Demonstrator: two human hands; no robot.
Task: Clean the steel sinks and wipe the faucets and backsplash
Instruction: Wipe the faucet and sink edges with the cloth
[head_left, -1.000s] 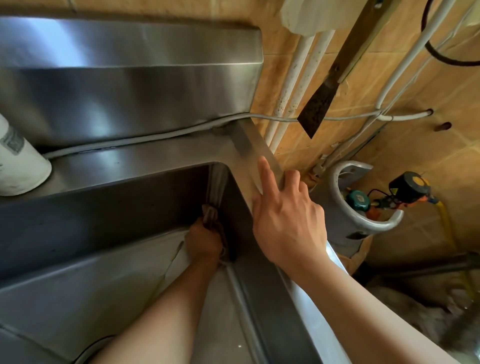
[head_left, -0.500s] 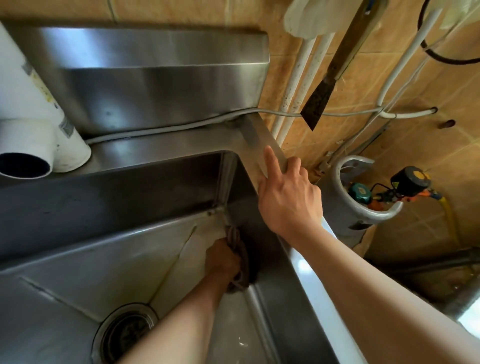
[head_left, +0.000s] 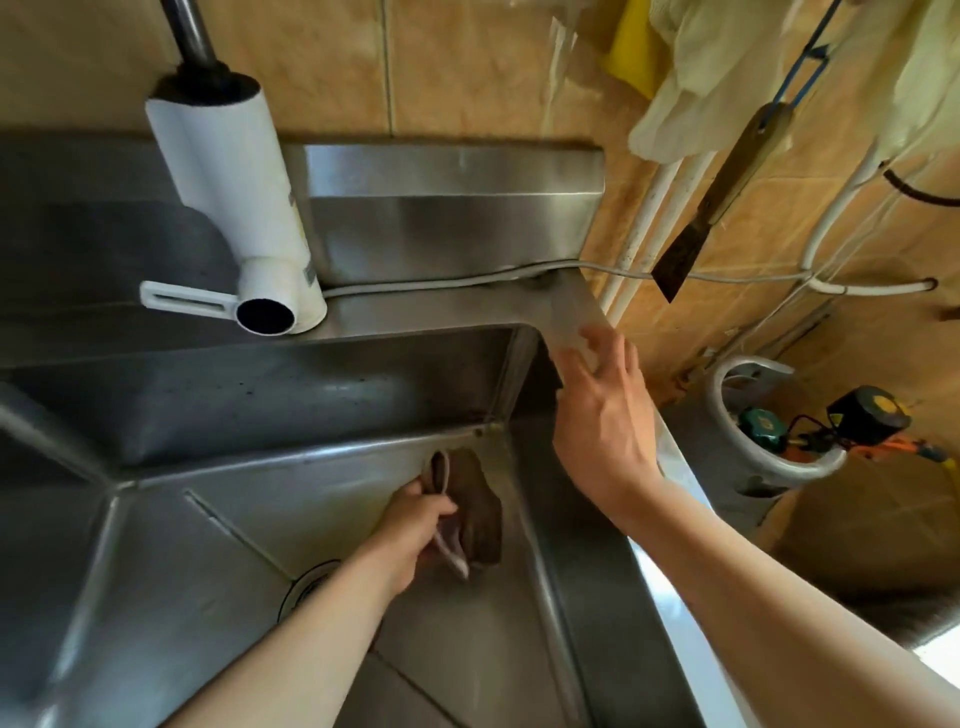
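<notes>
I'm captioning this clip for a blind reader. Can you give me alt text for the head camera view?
A left hand grips a brown cloth on the floor of a steel sink, near its back right corner. The right hand hovers at the sink's right rim, fingers spread and blurred. A white faucet rises behind.

Brushed steel sink (head_left: 218, 519), dull sheen, speckled along back wall; brushed steel backsplash (head_left: 452, 208); glossy white plastic faucet (head_left: 239, 208); brown limp cloth (head_left: 475, 514); glazed tan wall tiles (head_left: 467, 67).
</notes>
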